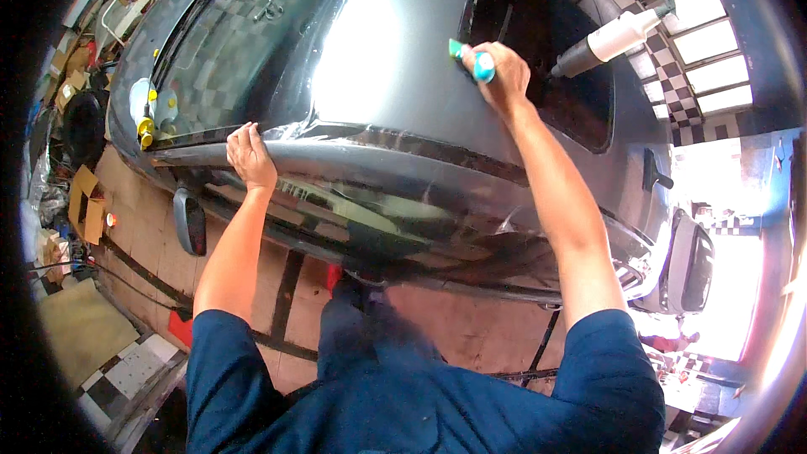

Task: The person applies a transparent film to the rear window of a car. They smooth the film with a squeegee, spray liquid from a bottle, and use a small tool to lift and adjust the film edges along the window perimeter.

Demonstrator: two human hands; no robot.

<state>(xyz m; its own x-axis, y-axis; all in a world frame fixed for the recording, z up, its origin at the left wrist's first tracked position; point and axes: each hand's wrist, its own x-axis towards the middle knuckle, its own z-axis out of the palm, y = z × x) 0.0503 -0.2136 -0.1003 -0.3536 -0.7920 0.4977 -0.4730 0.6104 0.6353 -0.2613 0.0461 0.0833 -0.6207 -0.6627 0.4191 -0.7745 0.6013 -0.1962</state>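
The right hand (504, 77) was curled closed around a small green-and-turquoise hand tool (483, 67) over a glossy dark-grey car roof (412, 84); the left hand (250, 158), fingers together and slightly bent, rested along its edge; a white plastic spray bottle (618, 35) stood on dark rear glass (580, 105); brown floor tiles (471, 319) showed below.

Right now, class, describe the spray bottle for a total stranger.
Find the grey car, then its dark glass at upper right. The spray bottle shows against it, just right of the right hand; unlike that hand's green-and-turquoise tool, it is white with a dark base.
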